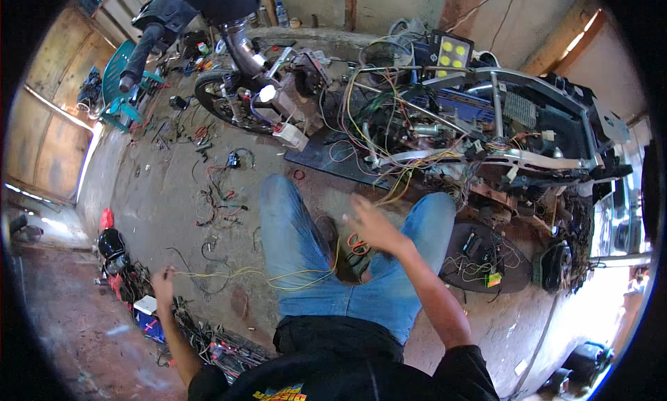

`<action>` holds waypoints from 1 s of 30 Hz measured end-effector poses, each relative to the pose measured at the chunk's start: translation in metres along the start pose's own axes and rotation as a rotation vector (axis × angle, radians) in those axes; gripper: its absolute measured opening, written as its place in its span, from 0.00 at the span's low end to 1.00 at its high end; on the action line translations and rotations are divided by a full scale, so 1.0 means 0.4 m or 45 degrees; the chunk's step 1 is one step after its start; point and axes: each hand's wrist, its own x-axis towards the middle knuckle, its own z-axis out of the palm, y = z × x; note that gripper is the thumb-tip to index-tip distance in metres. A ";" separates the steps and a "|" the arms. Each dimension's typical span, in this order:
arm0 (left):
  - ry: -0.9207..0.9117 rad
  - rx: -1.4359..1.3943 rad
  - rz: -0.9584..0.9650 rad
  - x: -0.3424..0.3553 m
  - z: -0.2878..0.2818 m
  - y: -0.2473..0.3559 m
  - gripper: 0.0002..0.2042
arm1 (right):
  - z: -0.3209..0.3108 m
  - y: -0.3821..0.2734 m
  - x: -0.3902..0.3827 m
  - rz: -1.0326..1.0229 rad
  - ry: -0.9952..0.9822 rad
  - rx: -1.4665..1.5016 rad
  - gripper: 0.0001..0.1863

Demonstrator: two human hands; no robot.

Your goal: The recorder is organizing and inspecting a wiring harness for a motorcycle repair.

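Note:
Off to the left, my left hand (165, 281) is closed on the end of thin yellow wires (243, 270). They stretch across the floor and over my left thigh to between my legs. Above my right thigh, my right hand (375, 225) has its fingers apart, slightly blurred, with nothing visible in them. Just below it are orange-handled pliers or cutters (358, 245); their jaws are hard to make out. Beyond it, a wire bundle (399, 192) hangs from the stripped motorcycle frame (500, 102), which has many loose coloured wires.
A motorcycle front wheel (215, 99) stands at the far left of the frame. A dark board (333, 158) lies under the machine. Wire scraps (222, 196) litter the floor. At right is a dark panel (462, 272) bearing wires. A green chair (118, 81) stands far left.

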 end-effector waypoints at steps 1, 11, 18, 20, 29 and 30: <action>-0.093 -0.014 -0.011 -0.009 0.042 0.009 0.15 | 0.025 0.058 0.067 -0.003 0.105 -0.051 0.37; -0.222 -0.614 -0.275 -0.267 0.395 0.036 0.18 | 0.139 0.229 0.310 0.361 0.251 -0.575 0.34; -0.516 -0.476 -0.381 -0.293 0.605 0.091 0.28 | 0.128 0.225 0.250 0.294 0.348 -0.705 0.16; -0.558 -0.530 -0.366 -0.279 0.646 0.113 0.29 | 0.113 0.210 0.224 0.258 0.286 -0.706 0.17; -0.653 -0.539 -0.413 -0.252 0.787 0.179 0.33 | 0.057 0.072 0.074 -0.114 0.070 -0.338 0.15; -0.657 -0.538 -0.408 -0.256 0.801 0.181 0.33 | 0.046 0.059 0.059 -0.167 0.027 -0.255 0.15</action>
